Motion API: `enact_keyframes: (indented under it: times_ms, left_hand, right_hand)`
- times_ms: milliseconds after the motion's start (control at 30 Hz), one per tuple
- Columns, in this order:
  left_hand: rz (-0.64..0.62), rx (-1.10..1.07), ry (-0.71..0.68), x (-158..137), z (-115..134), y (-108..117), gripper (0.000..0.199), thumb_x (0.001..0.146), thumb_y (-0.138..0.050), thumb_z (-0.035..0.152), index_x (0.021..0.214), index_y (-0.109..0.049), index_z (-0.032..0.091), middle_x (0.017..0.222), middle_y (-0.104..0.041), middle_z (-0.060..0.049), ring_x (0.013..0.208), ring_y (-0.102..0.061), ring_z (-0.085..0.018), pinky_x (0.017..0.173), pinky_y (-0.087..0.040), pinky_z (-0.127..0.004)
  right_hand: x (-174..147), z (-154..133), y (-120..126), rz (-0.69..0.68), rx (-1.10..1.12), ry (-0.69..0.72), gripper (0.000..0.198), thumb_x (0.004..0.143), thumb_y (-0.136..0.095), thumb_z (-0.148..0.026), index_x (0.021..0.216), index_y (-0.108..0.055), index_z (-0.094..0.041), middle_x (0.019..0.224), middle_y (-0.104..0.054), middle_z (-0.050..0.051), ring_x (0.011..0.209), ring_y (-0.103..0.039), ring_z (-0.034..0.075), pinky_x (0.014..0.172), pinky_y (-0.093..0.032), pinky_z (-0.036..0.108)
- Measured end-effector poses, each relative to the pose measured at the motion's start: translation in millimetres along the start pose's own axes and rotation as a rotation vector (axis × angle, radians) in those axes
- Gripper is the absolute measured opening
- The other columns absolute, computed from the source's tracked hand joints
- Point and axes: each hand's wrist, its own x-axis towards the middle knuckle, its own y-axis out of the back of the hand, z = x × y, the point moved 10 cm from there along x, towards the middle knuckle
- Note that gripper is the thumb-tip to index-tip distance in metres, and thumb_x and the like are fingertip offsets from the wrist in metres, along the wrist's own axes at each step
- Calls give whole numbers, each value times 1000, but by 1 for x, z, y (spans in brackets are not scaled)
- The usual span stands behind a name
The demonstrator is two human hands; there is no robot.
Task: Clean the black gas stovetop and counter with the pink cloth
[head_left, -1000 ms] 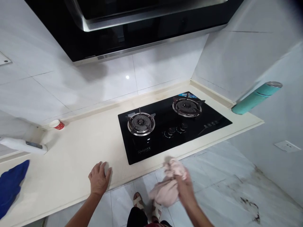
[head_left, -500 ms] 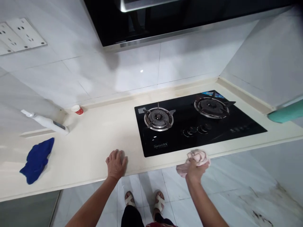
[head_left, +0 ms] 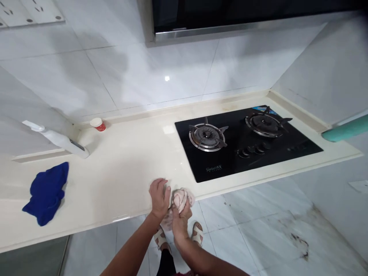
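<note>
A crumpled pale pink cloth [head_left: 180, 199] is bunched in my right hand [head_left: 181, 221] at the counter's front edge, with part of it hanging below. Just to its left, my left hand [head_left: 160, 197] is raised slightly with the fingers loosely extended and nothing in them. The cream countertop [head_left: 123, 172] runs beneath both hands. To the right of them lies the black gas stove [head_left: 230, 161], with two burners and its knobs in view.
A blue cloth [head_left: 47, 191] lies on the counter at the left, near a white bottle-like appliance [head_left: 61, 142]. By the wall stands a small red and white paper cup [head_left: 98, 124]. A range hood [head_left: 244, 15] overhangs the stove, and a green pipe [head_left: 345, 129] is at the right.
My right hand has carried the pink cloth leftward along the counter's front edge, from before the stove to beside my left hand. My view has shifted a little.
</note>
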Motion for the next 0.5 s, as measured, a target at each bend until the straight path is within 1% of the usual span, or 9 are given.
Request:
enact_keyframes:
  times_ms: [67, 100, 167, 233, 300, 367, 400, 433, 500]
  left_hand:
    - [-14, -109, 19, -14, -7, 19, 30, 98, -41, 34, 120, -57, 21, 122, -56, -10, 121, -50, -23, 107, -39, -45]
    - [-41, -168, 46, -24, -13, 30, 30, 98, -41, 34, 122, -56, 22, 123, -55, -10, 122, -50, -22, 107, -40, -44]
    - [-128, -321, 143, -52, -29, 50, 32, 98, -43, 37, 125, -53, 23, 126, -54, -10, 122, -50, -23, 107, -41, -44]
    - [-245, -462, 265, -85, -47, 65, 42, 95, -48, 43, 132, -46, 24, 132, -51, -12, 122, -51, -25, 104, -43, -44]
    - [-376, -587, 365, -114, -58, 70, 67, 87, -60, 49, 143, -33, 23, 142, -45, -15, 127, -49, -28, 105, -43, -45]
    - [-507, -692, 432, -132, -61, 67, 93, 76, -73, 51, 148, -22, 22, 148, -41, -16, 131, -46, -31, 109, -39, -46]
    - [-558, -731, 455, -136, -59, 64, 100, 71, -77, 50, 149, -20, 22, 148, -42, -15, 131, -46, -31, 110, -38, -46]
    - [-595, -760, 475, -135, -57, 62, 102, 68, -79, 48, 148, -22, 22, 146, -45, -14, 130, -48, -30, 110, -38, -45]
    - [-649, -779, 507, -128, -49, 60, 90, 66, -80, 44, 141, -35, 20, 134, -56, -10, 119, -54, -28, 103, -43, -40]
  right_hand:
    - [-22, 2, -18, 1, 92, -161, 88, 79, -58, -59, 152, -26, -21, 142, -48, 17, 136, -44, 32, 110, -39, 47]
    - [-31, -2, -28, -37, 147, -219, 90, 76, -63, -60, 151, -31, -22, 140, -51, 15, 133, -47, 32, 107, -42, 44]
    - [-50, -19, -52, -230, 312, -303, 94, 72, -69, -60, 151, -31, -25, 139, -55, 12, 128, -54, 30, 103, -46, 41]
    - [-68, -41, -65, -400, 460, -351, 97, 72, -72, -59, 153, -26, -28, 138, -57, 10, 124, -57, 28, 101, -47, 41]
    - [-78, -62, -63, -490, 512, -337, 97, 74, -74, -56, 153, -25, -29, 141, -56, 9, 123, -57, 26, 102, -47, 41]
    - [-84, -75, -53, -543, 448, -274, 93, 71, -78, -49, 150, -34, -30, 141, -57, 7, 123, -57, 25, 102, -47, 40]
    - [-86, -79, -47, -558, 391, -242, 89, 69, -80, -47, 148, -40, -30, 139, -58, 6, 121, -58, 25, 101, -47, 40]
    - [-86, -80, -39, -557, 331, -212, 86, 68, -81, -45, 144, -45, -30, 137, -60, 6, 119, -59, 25, 100, -47, 40]
    - [-85, -80, -17, -515, 239, -160, 82, 66, -81, -45, 141, -50, -29, 131, -64, 5, 115, -61, 26, 98, -49, 41]
